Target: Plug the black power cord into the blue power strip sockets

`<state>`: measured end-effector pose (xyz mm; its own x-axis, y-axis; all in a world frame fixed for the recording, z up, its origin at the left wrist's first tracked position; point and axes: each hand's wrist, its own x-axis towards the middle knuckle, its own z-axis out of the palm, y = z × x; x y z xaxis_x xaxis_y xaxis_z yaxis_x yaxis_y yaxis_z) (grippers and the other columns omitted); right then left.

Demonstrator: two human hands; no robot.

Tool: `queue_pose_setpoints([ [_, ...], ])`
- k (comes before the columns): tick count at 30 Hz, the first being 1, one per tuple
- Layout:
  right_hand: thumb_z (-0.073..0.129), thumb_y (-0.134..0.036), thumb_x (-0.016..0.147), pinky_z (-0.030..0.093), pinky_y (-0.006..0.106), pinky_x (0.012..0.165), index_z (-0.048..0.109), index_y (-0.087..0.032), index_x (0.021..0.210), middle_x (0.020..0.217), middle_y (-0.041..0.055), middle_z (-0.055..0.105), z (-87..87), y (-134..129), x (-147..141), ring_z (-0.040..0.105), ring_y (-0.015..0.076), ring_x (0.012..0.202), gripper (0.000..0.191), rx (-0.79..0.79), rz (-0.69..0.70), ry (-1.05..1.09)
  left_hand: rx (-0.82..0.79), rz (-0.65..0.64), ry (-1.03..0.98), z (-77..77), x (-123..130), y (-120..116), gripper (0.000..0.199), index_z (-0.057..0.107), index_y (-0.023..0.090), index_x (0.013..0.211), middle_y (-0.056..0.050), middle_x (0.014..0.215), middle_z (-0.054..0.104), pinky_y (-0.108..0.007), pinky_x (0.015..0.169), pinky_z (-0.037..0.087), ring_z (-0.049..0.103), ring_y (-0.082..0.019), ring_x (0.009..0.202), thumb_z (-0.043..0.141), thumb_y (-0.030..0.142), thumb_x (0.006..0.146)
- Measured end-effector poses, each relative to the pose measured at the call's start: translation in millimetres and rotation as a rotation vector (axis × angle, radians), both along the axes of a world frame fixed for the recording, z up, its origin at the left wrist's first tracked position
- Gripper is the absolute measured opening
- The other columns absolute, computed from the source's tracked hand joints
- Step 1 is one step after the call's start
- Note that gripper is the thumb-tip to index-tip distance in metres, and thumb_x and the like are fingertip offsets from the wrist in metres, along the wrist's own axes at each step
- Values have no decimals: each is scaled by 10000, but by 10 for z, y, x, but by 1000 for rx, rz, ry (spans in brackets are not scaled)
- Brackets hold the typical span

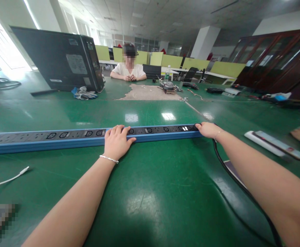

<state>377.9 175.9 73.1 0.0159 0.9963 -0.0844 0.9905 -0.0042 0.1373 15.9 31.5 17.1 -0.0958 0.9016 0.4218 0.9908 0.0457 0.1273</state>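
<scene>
A power strip lies on the desk. The left hand rests across its top; the right hand touches its end, beside a black cable. Gloves lie beyond the left hand.

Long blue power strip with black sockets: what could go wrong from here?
1. The flexible black cable trails from beside the right hand, close along the right forearm; it could snag if that arm moves.
2. The green tabletop looks glossy, so the long blue power strip might slide if the left hand on it pushes.
3. The strip's left end is out of frame; moving it could knock something unseen.
</scene>
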Motion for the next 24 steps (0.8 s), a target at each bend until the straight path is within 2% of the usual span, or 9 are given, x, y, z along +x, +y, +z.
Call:
queue_pose_setpoints([
  [10, 251, -442, 908, 438, 368, 835, 618, -81, 999, 1068, 231, 628, 107, -12, -24, 600, 295, 1001, 522, -52, 19, -65, 15, 4, 13, -21, -5, -1, 504, 514, 275, 1244, -71, 1303, 524, -434, 1019, 280, 403, -267, 1247, 483, 539, 815],
  [13, 216, -404, 917, 435, 345, 821, 604, -87, 1008, 1087, 234, 619, 262, -76, -16, 591, 293, 1014, 509, -30, 13, -65, 8, 8, 9, -17, 0, -3, 505, 507, 280, 1249, -68, 1306, 524, -437, 1022, 275, 401, -271, 1249, 490, 533, 812],
  [15, 204, -469, 906, 446, 366, 771, 589, -96, 1024, 1101, 248, 607, 395, -127, 9, 595, 322, 985, 548, 70, -72, -66, 9, 8, 7, -15, 2, -3, 505, 507, 279, 1249, -67, 1303, 527, -435, 1023, 274, 404, -271, 1248, 490, 532, 812],
  [17, 237, -490, 894, 445, 362, 743, 596, -110, 981, 1097, 244, 610, 510, -169, 41, 594, 329, 969, 530, 124, -90, -71, 8, 7, 8, -13, 3, -2, 503, 509, 278, 1248, -69, 1303, 527, -435, 1023, 276, 405, -270, 1248, 488, 531, 814],
  [20, 255, -475, 897, 442, 314, 698, 606, -120, 884, 946, 202, 660, 593, -212, 53, 620, 277, 860, 500, 68, -57, -16, 5, 9, 12, -14, 3, -1, 504, 507, 276, 1251, -70, 1309, 523, -435, 1024, 274, 399, -268, 1253, 477, 534, 819],
  [24, 275, -491, 889, 433, 268, 553, 593, -138, 782, 614, 88, 614, 549, -279, -65, 572, 174, 509, 488, -51, -96, 224, 9, 8, 19, -25, 0, 0, 501, 508, 274, 1250, -71, 1313, 518, -433, 1026, 270, 396, -265, 1255, 467, 536, 825],
])
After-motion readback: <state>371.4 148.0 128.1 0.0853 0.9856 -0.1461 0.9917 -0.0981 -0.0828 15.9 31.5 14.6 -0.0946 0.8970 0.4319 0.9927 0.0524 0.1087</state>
